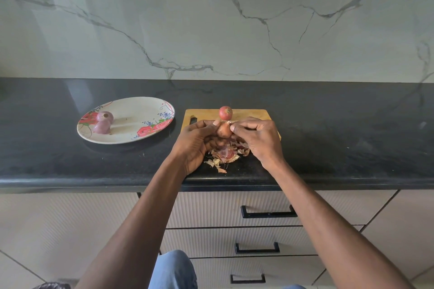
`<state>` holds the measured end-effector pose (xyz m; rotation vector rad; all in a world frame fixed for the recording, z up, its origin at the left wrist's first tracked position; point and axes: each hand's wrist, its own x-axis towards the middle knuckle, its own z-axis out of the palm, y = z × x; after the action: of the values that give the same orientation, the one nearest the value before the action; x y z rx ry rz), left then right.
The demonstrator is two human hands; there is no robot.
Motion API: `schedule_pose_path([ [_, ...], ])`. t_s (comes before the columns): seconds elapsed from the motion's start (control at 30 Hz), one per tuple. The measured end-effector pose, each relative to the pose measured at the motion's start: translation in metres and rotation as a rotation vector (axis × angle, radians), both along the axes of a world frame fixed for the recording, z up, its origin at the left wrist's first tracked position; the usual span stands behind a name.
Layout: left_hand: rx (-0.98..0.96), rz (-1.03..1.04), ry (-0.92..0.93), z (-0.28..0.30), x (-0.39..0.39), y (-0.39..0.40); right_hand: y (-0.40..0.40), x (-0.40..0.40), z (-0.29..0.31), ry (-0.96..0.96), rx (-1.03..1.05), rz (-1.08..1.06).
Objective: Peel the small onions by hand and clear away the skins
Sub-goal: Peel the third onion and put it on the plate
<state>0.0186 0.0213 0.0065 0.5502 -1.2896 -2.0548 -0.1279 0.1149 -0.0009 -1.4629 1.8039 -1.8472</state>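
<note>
While the left hand [196,142] cups the small brown-skinned onion [224,130] w/ fingers curled round its lower half, the right hand [257,138] pinches a bit of pale papery skin at the onion's top, thumb & forefinger closed on it. The onion sits between the two sets of fingers, held above the wooden chopping board [249,114]; its long axis runs roughly upright, tip toward the right fingertips, so the peel prob. needs pulling down & away along that axis. Right hand is nearer the loose skin; left just steadies. Straight below the fingers lies the heap of dry reddish-tan skins [225,156], spilling off the board onto the black stone worktop [328,136]. Just beyond the fingertips, a round red unpeeled onion [225,113] waits on the board. Well left of the left fingers, two peeled purple onions [103,122] sit on the oval floral plate [141,122]. Skins not yet cleared.
</note>
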Motion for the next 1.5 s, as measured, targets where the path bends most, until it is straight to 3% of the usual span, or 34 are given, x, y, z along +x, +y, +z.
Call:
schedule_pose_path([
  [0.53, -0.076, -0.054, -0.02, 0.0, -0.001, 0.004, 0.001, 0.015, -0.004, 0.434, -0.088, -0.224],
  [1.07, 0.02, -0.004, 0.044, 0.004, 0.002, 0.005, 0.001, 0.012, -0.001, 0.229, -0.002, -0.246],
  [1.5, 0.049, 0.059, 0.02, 0.005, 0.004, 0.004, 0.003, 0.011, 0.0, 0.326, -0.009, -0.299],
])
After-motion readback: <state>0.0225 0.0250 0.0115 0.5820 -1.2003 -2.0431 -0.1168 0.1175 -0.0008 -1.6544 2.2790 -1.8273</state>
